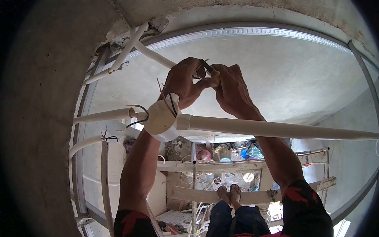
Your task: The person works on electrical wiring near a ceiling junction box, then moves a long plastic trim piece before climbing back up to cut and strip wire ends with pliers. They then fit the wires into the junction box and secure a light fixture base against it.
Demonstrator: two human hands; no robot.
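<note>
My left hand is closed around the end of a white conduit pipe that comes from the upper left. My right hand is closed on a small tool with a dark tip; its kind is mostly hidden by my fingers. Both hands meet at the pipe's end, the thumbs nearly touching. Just below my left hand, a round white junction box has loose wires poking out. A long white conduit runs right from the box, passing in front of my right forearm.
Another conduit enters the box from the left. Below it, a curved conduit ends in bare wires. A metal ceiling frame curves overhead. My feet stand on a scaffold plank, high above a cluttered floor with a pink bucket.
</note>
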